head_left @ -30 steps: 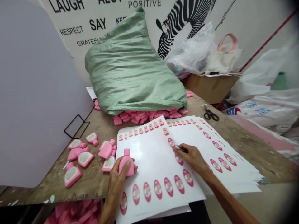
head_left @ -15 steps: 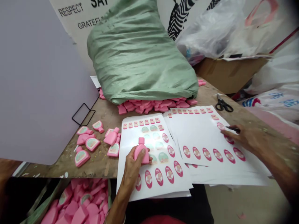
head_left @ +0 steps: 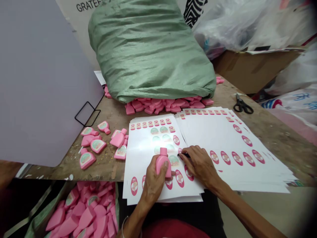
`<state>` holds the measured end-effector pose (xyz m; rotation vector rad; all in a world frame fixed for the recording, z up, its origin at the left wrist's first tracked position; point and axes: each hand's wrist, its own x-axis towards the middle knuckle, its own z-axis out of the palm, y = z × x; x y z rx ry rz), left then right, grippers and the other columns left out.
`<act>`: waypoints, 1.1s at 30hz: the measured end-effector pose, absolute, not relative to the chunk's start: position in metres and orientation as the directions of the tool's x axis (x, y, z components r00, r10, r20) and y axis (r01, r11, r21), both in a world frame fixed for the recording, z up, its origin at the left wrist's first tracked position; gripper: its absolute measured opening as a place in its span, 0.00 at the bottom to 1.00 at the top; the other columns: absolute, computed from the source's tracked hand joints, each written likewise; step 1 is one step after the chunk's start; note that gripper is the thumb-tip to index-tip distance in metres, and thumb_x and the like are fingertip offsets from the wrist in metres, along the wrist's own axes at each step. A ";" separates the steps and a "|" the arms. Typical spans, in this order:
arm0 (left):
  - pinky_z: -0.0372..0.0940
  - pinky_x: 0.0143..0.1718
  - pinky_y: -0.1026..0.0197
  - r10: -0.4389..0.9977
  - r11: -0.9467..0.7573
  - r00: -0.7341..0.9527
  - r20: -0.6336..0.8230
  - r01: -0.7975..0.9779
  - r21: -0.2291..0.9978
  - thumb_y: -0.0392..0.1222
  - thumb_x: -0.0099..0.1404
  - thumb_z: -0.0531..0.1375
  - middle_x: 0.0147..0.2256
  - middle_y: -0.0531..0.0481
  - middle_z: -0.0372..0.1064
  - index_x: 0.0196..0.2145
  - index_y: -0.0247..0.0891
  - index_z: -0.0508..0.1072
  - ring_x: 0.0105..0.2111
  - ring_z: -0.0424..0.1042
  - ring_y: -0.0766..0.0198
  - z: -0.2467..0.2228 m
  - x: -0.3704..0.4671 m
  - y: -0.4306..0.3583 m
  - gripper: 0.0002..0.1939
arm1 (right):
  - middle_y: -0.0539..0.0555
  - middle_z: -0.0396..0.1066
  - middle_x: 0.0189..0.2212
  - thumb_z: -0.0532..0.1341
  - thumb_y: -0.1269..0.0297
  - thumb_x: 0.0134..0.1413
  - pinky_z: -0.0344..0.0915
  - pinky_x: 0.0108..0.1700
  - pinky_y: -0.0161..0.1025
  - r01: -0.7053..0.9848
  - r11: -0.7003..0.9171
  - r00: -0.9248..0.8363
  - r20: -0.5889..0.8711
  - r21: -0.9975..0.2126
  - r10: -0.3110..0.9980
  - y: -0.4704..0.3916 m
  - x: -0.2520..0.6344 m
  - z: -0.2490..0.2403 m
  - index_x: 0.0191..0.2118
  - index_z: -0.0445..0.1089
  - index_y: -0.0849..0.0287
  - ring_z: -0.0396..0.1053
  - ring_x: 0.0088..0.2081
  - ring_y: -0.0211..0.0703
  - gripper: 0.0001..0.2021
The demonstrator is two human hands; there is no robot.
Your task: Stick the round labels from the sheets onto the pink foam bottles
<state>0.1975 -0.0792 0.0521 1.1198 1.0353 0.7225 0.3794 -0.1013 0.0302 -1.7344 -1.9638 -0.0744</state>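
Observation:
A small pink bottle point(head_left: 163, 165) is upright in my left hand point(head_left: 153, 180), thumb across its front; the side facing me is plain. My left hand is over the left sticker sheet point(head_left: 138, 152), which carries green half-round, pink oval and small heart labels. My right hand point(head_left: 199, 165) is at that sheet's right side, closed on a slim black pointed tool point(head_left: 185, 154). Its tip points left, close to a green label point(head_left: 174, 160). Whether the tip touches the sheet I cannot tell.
More sticker sheets point(head_left: 200, 132) lie to the right, with black scissors point(head_left: 242, 106) beyond. Labelled pink bottles point(head_left: 98, 145) lie at left, near a black wire stand point(head_left: 88, 114). A green sack point(head_left: 153, 49) sits on piled bottles point(head_left: 156, 105). An open bag below holds more bottles point(head_left: 84, 215).
My right hand has moved left with the black tool, from the right-hand sheets to the left sheet. My left hand has shifted slightly right with the bottle. The view has tilted down a little.

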 end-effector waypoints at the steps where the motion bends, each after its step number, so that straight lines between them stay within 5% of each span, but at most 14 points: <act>1: 0.71 0.26 0.62 0.879 0.304 0.379 -0.288 0.020 0.953 0.55 0.63 0.55 0.35 0.48 0.68 0.45 0.38 0.63 0.29 0.76 0.59 0.051 0.196 -0.078 0.20 | 0.55 0.69 0.29 0.53 0.63 0.61 0.56 0.36 0.40 0.946 0.174 -0.046 0.417 -0.272 0.908 -0.101 0.377 0.028 0.34 0.67 0.60 0.64 0.32 0.42 0.09; 16: 0.70 0.26 0.60 0.868 0.330 0.387 -0.310 0.017 0.944 0.56 0.61 0.56 0.33 0.49 0.70 0.45 0.40 0.65 0.28 0.76 0.57 0.051 0.193 -0.073 0.21 | 0.51 0.68 0.27 0.56 0.65 0.58 0.56 0.36 0.39 0.879 0.206 -0.041 0.361 -0.431 0.932 -0.100 0.382 0.028 0.31 0.66 0.58 0.63 0.31 0.40 0.06; 25: 0.70 0.26 0.61 0.868 0.325 0.402 -0.293 -0.012 0.946 0.55 0.62 0.56 0.37 0.47 0.69 0.46 0.39 0.64 0.28 0.76 0.59 0.047 0.193 -0.073 0.20 | 0.52 0.68 0.23 0.61 0.62 0.54 0.55 0.34 0.40 0.927 0.268 -0.103 0.509 -0.263 0.855 -0.106 0.375 0.024 0.29 0.67 0.58 0.62 0.28 0.40 0.07; 29: 0.70 0.27 0.62 0.876 0.332 0.389 -0.286 -0.056 0.942 0.55 0.61 0.57 0.35 0.47 0.71 0.45 0.39 0.65 0.27 0.75 0.59 0.048 0.194 -0.073 0.20 | 0.51 0.69 0.24 0.62 0.59 0.52 0.60 0.34 0.38 0.844 0.188 0.106 0.499 -0.503 0.860 -0.110 0.372 0.041 0.29 0.66 0.57 0.65 0.28 0.40 0.08; 33: 0.69 0.25 0.63 0.874 0.388 0.368 -0.318 -0.133 0.912 0.56 0.61 0.57 0.27 0.48 0.72 0.46 0.35 0.66 0.25 0.74 0.60 0.054 0.193 -0.075 0.23 | 0.50 0.70 0.24 0.61 0.54 0.52 0.63 0.29 0.35 0.586 -0.043 0.404 0.245 -0.809 0.881 -0.110 0.365 0.062 0.30 0.67 0.57 0.66 0.26 0.38 0.11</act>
